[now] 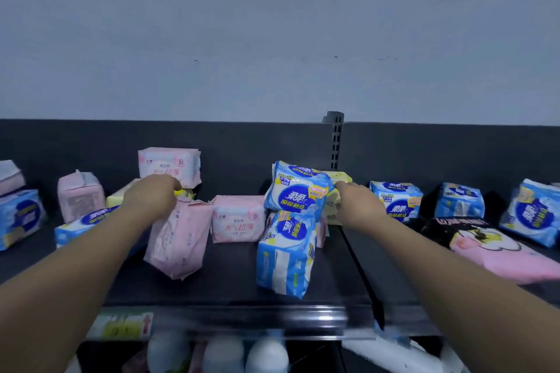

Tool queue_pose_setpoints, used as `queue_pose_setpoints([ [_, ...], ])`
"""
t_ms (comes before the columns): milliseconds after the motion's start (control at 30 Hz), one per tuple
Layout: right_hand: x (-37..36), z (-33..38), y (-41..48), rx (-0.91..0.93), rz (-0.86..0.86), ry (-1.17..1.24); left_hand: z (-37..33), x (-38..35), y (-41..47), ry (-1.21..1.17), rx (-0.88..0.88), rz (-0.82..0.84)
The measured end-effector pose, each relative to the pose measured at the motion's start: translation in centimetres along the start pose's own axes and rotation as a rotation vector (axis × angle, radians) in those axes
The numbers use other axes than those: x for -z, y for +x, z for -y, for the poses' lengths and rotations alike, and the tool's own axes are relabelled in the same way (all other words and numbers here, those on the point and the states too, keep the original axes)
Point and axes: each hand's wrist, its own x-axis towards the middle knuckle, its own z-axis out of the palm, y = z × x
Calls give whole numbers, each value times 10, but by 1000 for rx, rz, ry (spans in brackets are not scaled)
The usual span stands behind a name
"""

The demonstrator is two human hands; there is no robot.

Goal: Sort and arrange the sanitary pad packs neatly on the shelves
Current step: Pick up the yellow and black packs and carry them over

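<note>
Pink, blue and yellow sanitary pad packs lie scattered on a dark top shelf [230, 288]. My left hand [151, 197] reaches over a tilted pink pack [178, 239] and closes on a yellow pack [185, 193] behind it. My right hand [357, 203] grips another pale yellow pack [336, 182] at the back, beside a blue pack [298, 191] leaning on an upright blue pack [286, 254]. A pink pack [238, 218] stands between the hands, and another pink pack [169, 165] sits higher at the back.
More blue packs [397, 200] and a flat pink and black pack [485, 245] lie on the right shelf section. Pink and blue packs [80, 194] crowd the left. A slotted upright post [335, 142] divides the shelves. White bottles [224, 354] stand on the shelf below.
</note>
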Motion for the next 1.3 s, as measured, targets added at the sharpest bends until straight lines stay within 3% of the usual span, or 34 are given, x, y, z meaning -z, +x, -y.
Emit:
queue_pose_setpoints([
  [233, -25, -7, 51, -61, 7, 36, 6, -19, 49, 4, 142, 111],
  [533, -48, -12, 74, -231, -182, 14, -3, -24, 68, 126, -57, 283],
  [767, -43, -28, 73, -97, -326, 34, -19, -32, 50, 266, -126, -35],
  [967, -34, -38, 62, 1, -339, 92, -54, -21, 47, -165, -120, -398],
  [1300, 8, -80, 43, -151, -520, 447, -126, 35, 25, -671, -64, -744],
])
